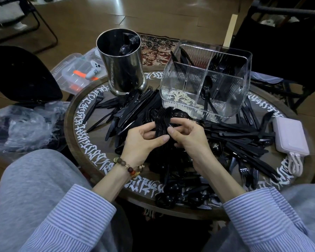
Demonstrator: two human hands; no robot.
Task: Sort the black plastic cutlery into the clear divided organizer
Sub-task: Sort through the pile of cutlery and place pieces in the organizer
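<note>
Round table (84, 113): your left hand (142, 140) and right hand (187, 137) are gripping stacked forks (162, 120), tines pointing away toward the organizer (205, 79), handles hiding beneath curled fingers.

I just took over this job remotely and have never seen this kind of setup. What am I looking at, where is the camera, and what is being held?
There is no machine here: a person works with two bare hands. The single picture comes from a wide-angle camera on the person's head, looking forward and down, so the striped sleeves at the bottom are their own arms.

The left hand and the right hand together hold a stacked bundle of black forks, tines pointing away.

Below lies a round table with white lettering round its rim, covered in loose black cutlery. At the back stands the clear organizer; a spoon and some other black pieces are already in its compartments. To its left is a metal cup, and at the right edge a pale power bank with its cable.
</note>
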